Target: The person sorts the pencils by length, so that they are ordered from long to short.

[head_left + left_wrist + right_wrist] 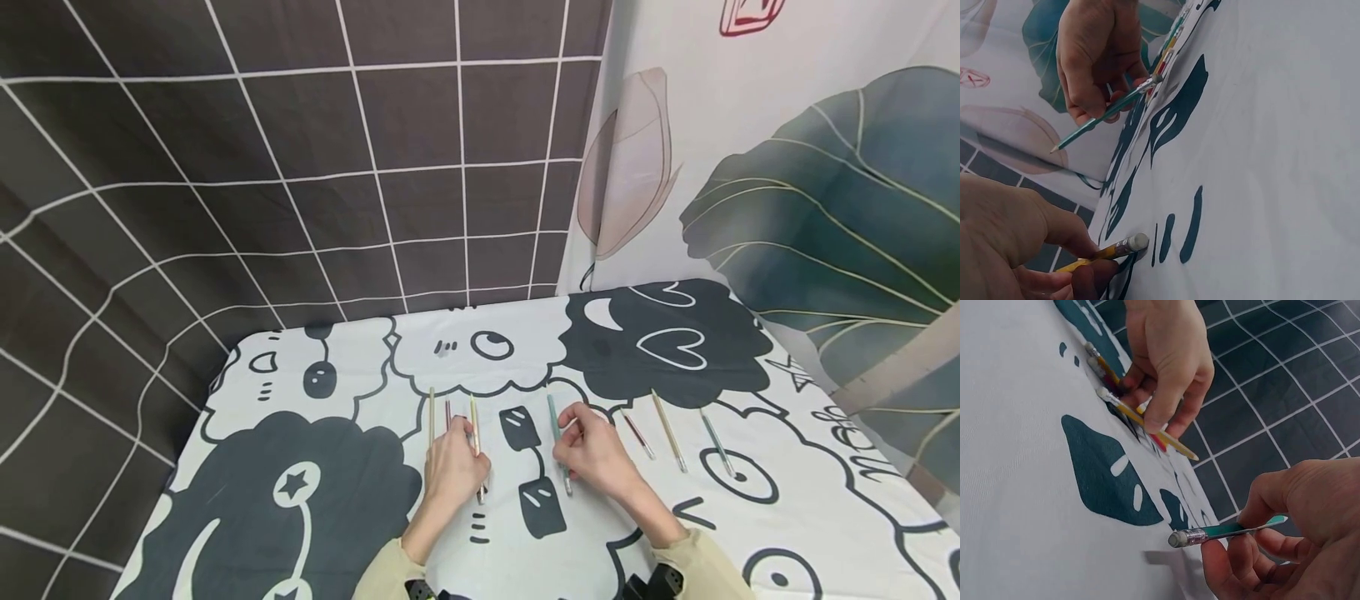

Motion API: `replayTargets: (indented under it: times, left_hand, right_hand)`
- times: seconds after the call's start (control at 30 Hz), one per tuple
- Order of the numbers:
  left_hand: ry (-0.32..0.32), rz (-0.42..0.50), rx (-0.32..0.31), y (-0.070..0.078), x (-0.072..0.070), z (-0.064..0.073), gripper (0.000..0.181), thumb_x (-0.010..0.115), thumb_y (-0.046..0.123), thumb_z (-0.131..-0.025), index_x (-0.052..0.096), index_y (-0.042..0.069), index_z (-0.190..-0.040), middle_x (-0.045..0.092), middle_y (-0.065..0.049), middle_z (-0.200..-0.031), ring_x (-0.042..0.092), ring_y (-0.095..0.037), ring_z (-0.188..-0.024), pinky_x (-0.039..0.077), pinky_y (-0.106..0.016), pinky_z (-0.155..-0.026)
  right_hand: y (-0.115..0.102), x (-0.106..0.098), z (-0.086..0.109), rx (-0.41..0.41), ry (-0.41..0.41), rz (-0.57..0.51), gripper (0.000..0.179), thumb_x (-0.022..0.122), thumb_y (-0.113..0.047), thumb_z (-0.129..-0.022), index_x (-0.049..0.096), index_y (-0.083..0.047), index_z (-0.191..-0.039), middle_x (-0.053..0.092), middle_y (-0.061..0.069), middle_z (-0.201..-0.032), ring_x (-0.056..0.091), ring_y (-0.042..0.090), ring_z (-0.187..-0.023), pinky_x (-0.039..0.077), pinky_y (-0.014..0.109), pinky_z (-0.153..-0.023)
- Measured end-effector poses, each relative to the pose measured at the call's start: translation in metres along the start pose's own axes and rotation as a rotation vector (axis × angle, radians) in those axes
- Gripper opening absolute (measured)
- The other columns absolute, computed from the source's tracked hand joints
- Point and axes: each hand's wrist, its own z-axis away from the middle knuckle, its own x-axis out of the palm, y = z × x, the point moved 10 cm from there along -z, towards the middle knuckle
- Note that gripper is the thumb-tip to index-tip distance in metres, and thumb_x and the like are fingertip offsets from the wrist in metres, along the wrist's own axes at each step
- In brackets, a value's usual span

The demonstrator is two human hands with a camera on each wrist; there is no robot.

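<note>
My left hand (456, 462) pinches a yellow pencil (1127, 411) between thumb and fingers, eraser end toward me. Beside that hand, a red pencil (447, 410) and another yellow pencil (431, 417) lie on the cloth, partly hidden by the fingers. To the right, my right hand (596, 450) holds a green pencil (1094, 120) in a pinch. Its eraser end (1186, 538) points toward me, and both wrist views show this pencil raised off the cloth.
Right of my right hand lie a red pencil (637, 434), a yellow pencil (668, 430) and a green pencil (717, 442), spaced apart. A black-and-white cartoon cloth (510, 533) covers the table. Behind it hang a dark grid curtain (300, 150) and a leaf-patterned one (825, 200).
</note>
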Motion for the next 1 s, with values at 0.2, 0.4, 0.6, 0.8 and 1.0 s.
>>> replayTargets:
  times: [0.2, 0.4, 0.6, 0.8, 1.0]
  left_hand:
    - [-0.007, -0.018, -0.024, -0.003, -0.002, -0.002, 0.035, 0.072, -0.006, -0.066, 0.061, -0.001, -0.098, 0.052, -0.002, -0.061, 0.054, -0.024, -0.056, 0.045, -0.039, -0.051]
    - [-0.025, -0.018, -0.035, -0.006, -0.002, -0.002, 0.036, 0.074, -0.005, -0.067, 0.062, -0.004, -0.101, 0.053, -0.003, -0.061, 0.055, -0.023, -0.055, 0.046, -0.039, -0.051]
    - [-0.03, -0.019, -0.032, -0.007, -0.001, -0.001, 0.035, 0.074, -0.005, -0.067, 0.062, -0.005, -0.1, 0.054, -0.005, -0.062, 0.055, -0.023, -0.055, 0.045, -0.038, -0.05]
    - [-0.022, -0.037, -0.023, -0.006, -0.002, -0.002, 0.032, 0.074, -0.005, -0.067, 0.062, -0.003, -0.097, 0.054, -0.005, -0.064, 0.057, -0.025, -0.059, 0.046, -0.039, -0.053]
    - [-0.03, -0.06, -0.024, -0.008, -0.001, -0.003, 0.031, 0.074, -0.005, -0.067, 0.062, -0.004, -0.097, 0.055, -0.007, -0.066, 0.057, -0.025, -0.06, 0.046, -0.039, -0.053]
  right_hand:
    - [-0.006, 0.012, -0.003, -0.012, -0.029, -0.015, 0.025, 0.06, 0.008, -0.074, 0.057, -0.004, -0.095, 0.057, -0.001, -0.068, 0.056, 0.014, -0.044, 0.046, 0.026, -0.049]
    - [-0.012, 0.024, -0.003, -0.034, -0.045, -0.037, 0.025, 0.062, 0.009, -0.074, 0.056, -0.004, -0.094, 0.057, -0.001, -0.067, 0.056, 0.013, -0.044, 0.045, 0.026, -0.048]
    - [-0.016, 0.035, -0.005, -0.023, -0.061, -0.039, 0.025, 0.062, 0.01, -0.073, 0.056, -0.005, -0.093, 0.057, -0.001, -0.065, 0.055, 0.013, -0.042, 0.045, 0.027, -0.046]
    - [-0.024, 0.044, -0.007, -0.061, -0.049, -0.069, 0.025, 0.06, 0.01, -0.073, 0.055, -0.004, -0.092, 0.055, -0.002, -0.063, 0.055, 0.012, -0.041, 0.047, 0.027, -0.044]
    - [-0.027, 0.056, -0.008, -0.058, -0.053, -0.086, 0.024, 0.06, 0.011, -0.074, 0.055, -0.003, -0.094, 0.055, -0.001, -0.064, 0.057, 0.011, -0.042, 0.048, 0.027, -0.042]
